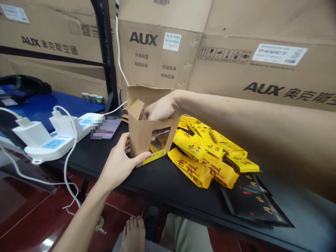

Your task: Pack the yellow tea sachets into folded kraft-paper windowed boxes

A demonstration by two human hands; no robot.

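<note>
A brown cardboard box (138,134) with a clear window stands upright on the black table, its top flaps raised. My left hand (123,159) grips the box's lower left corner, thumb across the front. Through the open top reaches my right hand (161,107); its fingers are mostly hidden inside, so what they hold, if anything, does not show. Yellow packets show behind the window. Right of the box lies a heap of yellow packets (195,148) with red characters. Beside these, two flat black packets (258,199) lie on the table.
A white power strip (63,147) with plugged-in chargers and trailing cables lies left of the box. A phone (106,127) rests behind my left hand. Large cartons (162,52) stand along the back, and a black metal frame post (106,45) rises at the left.
</note>
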